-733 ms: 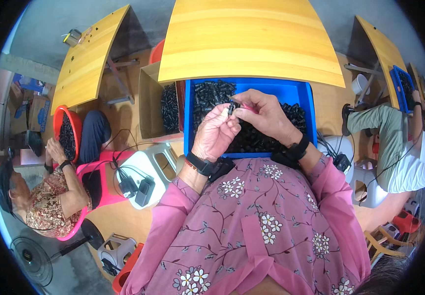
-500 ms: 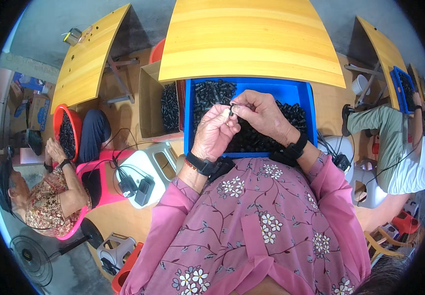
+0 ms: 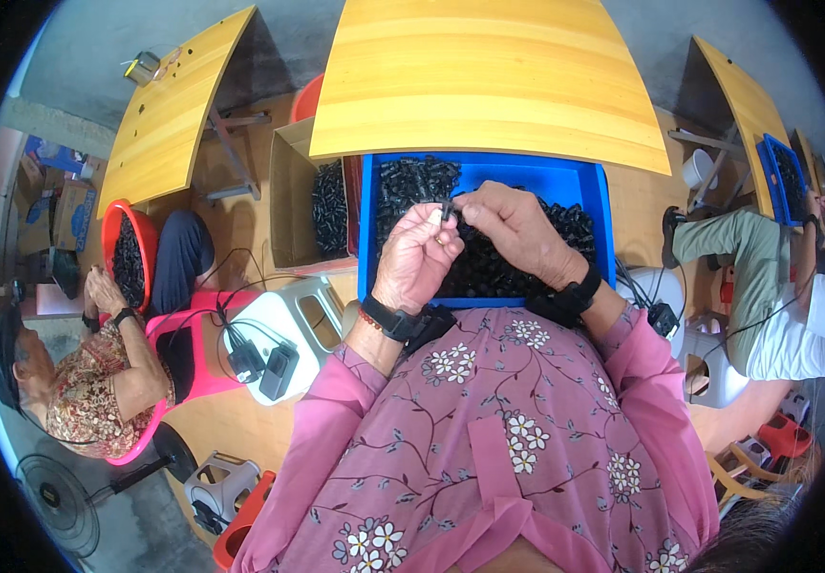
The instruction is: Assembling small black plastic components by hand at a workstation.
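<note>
Over a blue plastic tray [image 3: 367,220] on my lap, my two hands meet at a small black plastic part [image 3: 449,208]. My left hand [image 3: 417,250] pinches this part between thumb and forefinger; a whitish cover shows at the fingertip. My right hand [image 3: 513,224] is closed just to the right of it, its thumb and finger touching or nearly touching the part. Whether my right fingers hold a second piece is hidden. Many black parts [image 3: 417,180] are heaped in the tray below.
A yellow wooden table [image 3: 489,81] overhangs the tray's far edge. A cardboard box [image 3: 290,196] of black parts stands left of the tray. A white stool [image 3: 293,334] bears black adapters and cables. Co-workers sit on both sides, the left one beside a red basin [image 3: 148,239].
My right hand has shifted slightly right and down, its fingers closing more. The black part now shows more upright in my left fingertips. The co-worker at right has moved a hand near the tray.
</note>
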{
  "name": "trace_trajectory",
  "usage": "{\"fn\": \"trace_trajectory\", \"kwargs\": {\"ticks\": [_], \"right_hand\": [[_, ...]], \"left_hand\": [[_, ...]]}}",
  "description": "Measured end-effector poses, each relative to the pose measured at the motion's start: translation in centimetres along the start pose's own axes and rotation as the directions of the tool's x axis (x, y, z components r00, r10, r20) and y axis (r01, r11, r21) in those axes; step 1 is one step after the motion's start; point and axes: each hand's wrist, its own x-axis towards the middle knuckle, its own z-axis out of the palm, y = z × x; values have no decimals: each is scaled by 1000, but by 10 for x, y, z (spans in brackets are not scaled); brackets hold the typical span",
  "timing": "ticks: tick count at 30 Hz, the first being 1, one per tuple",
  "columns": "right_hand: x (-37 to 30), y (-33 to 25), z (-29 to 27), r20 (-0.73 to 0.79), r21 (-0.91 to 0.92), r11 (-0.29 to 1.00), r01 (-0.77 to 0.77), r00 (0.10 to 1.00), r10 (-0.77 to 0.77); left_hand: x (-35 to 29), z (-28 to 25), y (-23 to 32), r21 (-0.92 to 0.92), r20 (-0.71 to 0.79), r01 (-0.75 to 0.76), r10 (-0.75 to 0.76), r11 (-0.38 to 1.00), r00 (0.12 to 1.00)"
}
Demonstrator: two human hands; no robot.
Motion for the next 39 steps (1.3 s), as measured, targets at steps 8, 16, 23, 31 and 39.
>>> {"fn": "trace_trajectory", "kwargs": {"ticks": [8,16,23,31,39], "right_hand": [[-2,-5,7,70,-260,934,247,969,-237],[-1,4,1,20,-271,939,213,976,-216],[-4,-7,5,52,-217,949,227,974,-221],[-3,1,7,63,-265,926,269,963,-261],[0,7,0,-6,-238,941,239,969,-247]], "left_hand": [[-2,6,-2,-27,-80,-51,48,998,996],[0,-5,-2,-44,63,-31,34,999,997],[-1,-1,-2,-84,11,-30,31,996,999],[-2,7,-4,-3,-21,-104,104,995,994],[-1,0,-3,-65,28,-32,33,997,999]]}}
